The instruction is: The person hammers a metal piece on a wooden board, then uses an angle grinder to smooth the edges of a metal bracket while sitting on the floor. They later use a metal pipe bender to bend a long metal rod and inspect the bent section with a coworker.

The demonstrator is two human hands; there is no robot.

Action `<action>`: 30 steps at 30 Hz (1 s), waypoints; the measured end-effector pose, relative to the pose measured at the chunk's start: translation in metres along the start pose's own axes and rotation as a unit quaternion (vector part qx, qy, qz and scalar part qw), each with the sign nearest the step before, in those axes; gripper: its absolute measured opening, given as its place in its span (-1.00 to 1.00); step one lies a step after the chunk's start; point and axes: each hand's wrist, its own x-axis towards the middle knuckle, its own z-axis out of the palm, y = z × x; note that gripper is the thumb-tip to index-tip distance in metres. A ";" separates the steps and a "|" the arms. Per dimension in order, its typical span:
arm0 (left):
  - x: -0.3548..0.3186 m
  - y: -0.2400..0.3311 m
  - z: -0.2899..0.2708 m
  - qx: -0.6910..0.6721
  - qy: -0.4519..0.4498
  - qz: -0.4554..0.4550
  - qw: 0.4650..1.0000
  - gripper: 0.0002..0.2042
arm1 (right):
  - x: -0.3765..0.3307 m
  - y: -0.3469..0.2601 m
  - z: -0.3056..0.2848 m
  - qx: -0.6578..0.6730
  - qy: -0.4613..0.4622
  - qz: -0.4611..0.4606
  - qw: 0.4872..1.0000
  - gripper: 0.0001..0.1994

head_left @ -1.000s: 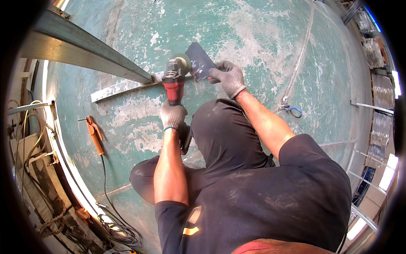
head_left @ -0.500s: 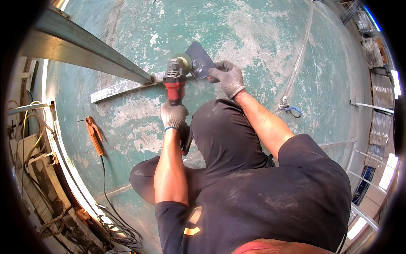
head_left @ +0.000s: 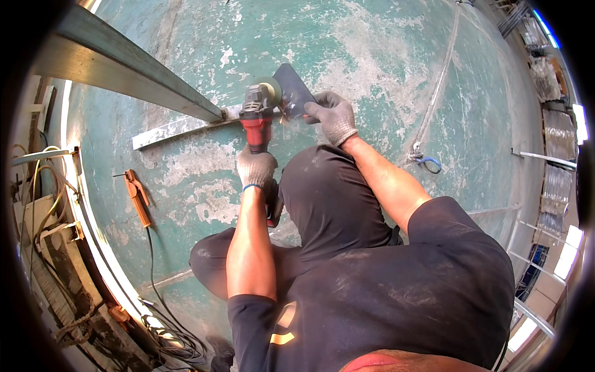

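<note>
Wrapped around an angle grinder [head_left: 256, 127], my gloved left hand [head_left: 256, 167] holds the tool by its rear body; my gloved right hand [head_left: 333, 118] pinches a plate [head_left: 294, 90] between thumb and fingers at its near right edge. I see a grey-headed, red-bodied grinder, its pale round disc [head_left: 271, 88] at the plate's left side. Thin, dark blue-grey and straight-edged, the plate slants over the worn green floor [head_left: 384, 43].

A slender orange electrode holder [head_left: 137, 199] with a thin black cable [head_left: 152, 260] lies on the worn green-painted floor [head_left: 396, 180].
</note>
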 end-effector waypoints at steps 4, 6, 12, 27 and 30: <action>0.005 -0.007 0.001 -0.003 -0.007 0.006 1.000 -0.78 | 0.002 0.003 -0.002 0.029 0.014 0.004 0.999 -0.81; 0.006 -0.009 0.001 -0.005 -0.009 0.007 1.000 -0.77 | 0.003 0.004 -0.002 0.029 0.012 0.007 0.999 -0.80; 0.000 -0.001 -0.001 0.011 -0.011 0.001 1.000 -0.73 | 0.003 -0.001 0.000 0.016 0.010 0.007 1.000 -0.78; 0.000 0.000 -0.005 0.002 -0.019 -0.071 0.997 -0.67 | 0.004 0.008 -0.001 0.043 0.007 0.024 0.999 -0.79; -0.003 0.004 -0.007 -0.018 -0.019 -0.065 0.998 -0.68 | 0.005 0.008 -0.001 0.053 0.012 0.025 0.998 -0.78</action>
